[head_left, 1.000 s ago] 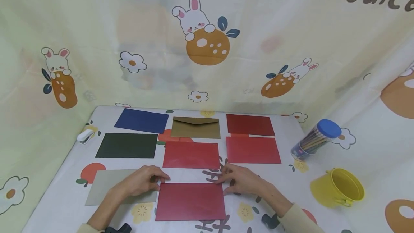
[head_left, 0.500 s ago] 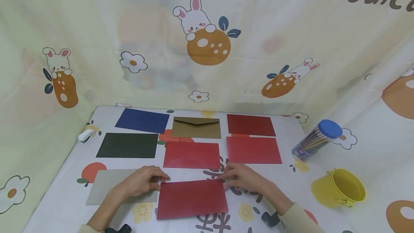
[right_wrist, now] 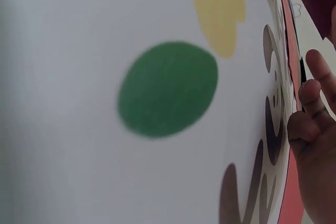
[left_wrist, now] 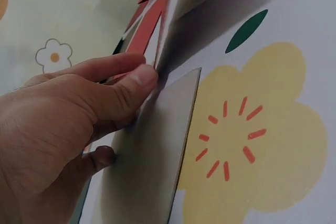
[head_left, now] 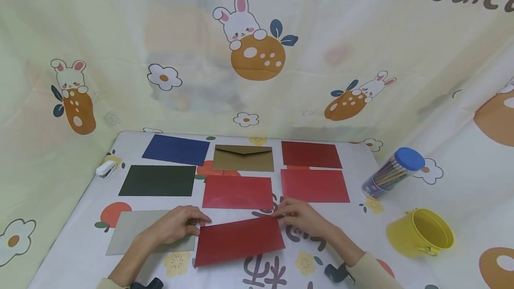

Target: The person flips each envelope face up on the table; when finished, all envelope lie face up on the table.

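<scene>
near red env point(head_left: 240, 243) | R end raised, tilted | R hand point(head_left: 304, 218) higher

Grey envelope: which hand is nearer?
Left. In the head view, the left hand is over the right part of the grey envelope; the right hand is farther off, at the far right corner of the red envelope.

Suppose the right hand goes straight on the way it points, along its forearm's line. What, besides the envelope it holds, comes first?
Probably the middle red envelope, in front of the gold envelope: the right hand points forward and left toward it. The hand's height is unclear; it might pass above.
</scene>
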The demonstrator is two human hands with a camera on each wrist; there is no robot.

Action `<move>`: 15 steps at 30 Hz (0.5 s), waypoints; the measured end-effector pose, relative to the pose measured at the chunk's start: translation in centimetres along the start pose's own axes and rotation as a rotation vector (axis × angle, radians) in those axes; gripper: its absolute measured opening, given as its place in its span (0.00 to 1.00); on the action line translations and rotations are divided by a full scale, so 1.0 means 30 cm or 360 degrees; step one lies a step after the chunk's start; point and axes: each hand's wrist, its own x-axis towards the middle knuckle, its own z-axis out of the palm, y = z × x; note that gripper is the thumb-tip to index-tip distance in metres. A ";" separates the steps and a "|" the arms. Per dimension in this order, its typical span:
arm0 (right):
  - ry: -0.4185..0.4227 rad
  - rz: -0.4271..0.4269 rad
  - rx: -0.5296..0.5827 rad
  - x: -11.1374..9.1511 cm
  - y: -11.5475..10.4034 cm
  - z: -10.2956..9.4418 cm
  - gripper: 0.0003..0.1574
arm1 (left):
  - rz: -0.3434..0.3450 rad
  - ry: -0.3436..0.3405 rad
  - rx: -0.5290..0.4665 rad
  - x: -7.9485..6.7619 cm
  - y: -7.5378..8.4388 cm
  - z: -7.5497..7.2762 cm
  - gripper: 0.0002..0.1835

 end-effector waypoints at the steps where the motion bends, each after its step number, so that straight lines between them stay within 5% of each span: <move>1: 0.0018 0.0000 0.0015 0.001 0.001 0.000 0.14 | 0.0000 0.0004 -0.0005 0.000 -0.001 0.001 0.21; 10: 0.0097 -0.0181 0.0178 0.011 0.002 0.003 0.12 | 0.0045 0.0077 -0.0090 -0.002 -0.007 0.022 0.20; 15: 0.0138 -0.0228 0.0123 0.014 -0.008 0.021 0.09 | 0.0055 0.0071 -0.0121 0.000 -0.009 0.026 0.18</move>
